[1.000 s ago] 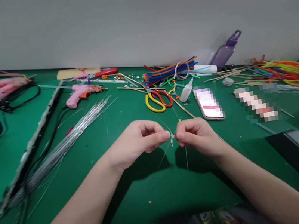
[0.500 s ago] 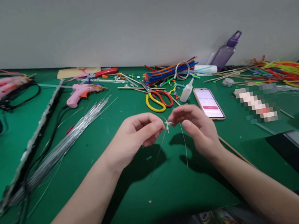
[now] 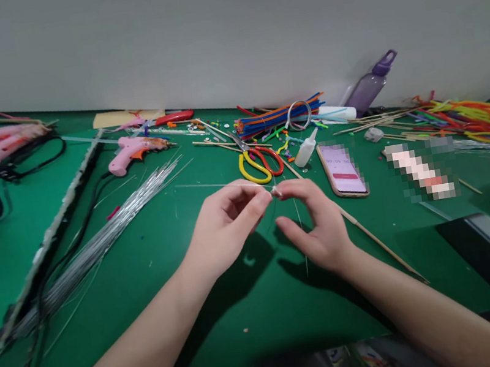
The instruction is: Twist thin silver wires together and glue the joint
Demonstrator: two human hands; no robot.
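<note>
While the left hand (image 3: 228, 226) pinches the wire (image 3: 208, 185), now swung out sideways, the right hand (image 3: 321, 227) has parted thumb from fingers beside the white bit (image 3: 277, 191), seemingly leaving the left to steady it.

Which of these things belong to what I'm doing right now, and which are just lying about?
In hand:
- whitish piece with thin strands, at the fingertips of the left hand and right hand

Lying about, apparently unused now:
- wire bundle, perhaps related
- scissors
- small white bottle
- phone
- purple bottle
</note>
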